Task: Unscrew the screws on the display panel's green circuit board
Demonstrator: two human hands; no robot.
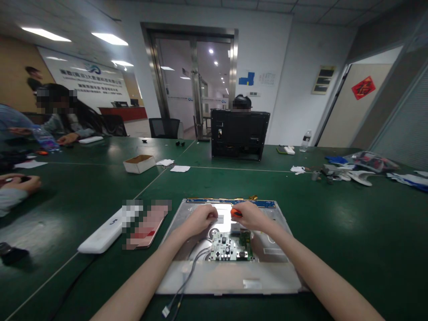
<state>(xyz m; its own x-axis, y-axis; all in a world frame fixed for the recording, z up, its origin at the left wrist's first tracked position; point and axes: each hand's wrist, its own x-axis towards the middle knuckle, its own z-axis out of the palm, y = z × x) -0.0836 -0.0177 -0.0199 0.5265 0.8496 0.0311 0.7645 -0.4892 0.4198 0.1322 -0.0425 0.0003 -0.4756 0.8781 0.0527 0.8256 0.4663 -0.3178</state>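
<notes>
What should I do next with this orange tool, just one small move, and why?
I'd probably use the left hand to steady the metal panel before working the orange tool. The right hand grips that tool, both hands are over the panel's upper half, and no clamp is visible. The tool's tip is hidden, so I can't tell what it meets.

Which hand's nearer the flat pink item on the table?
Left. The left hand is over the metal panel, to the right of the flat pink item; the right hand is farther right, holding an orange item.
</notes>
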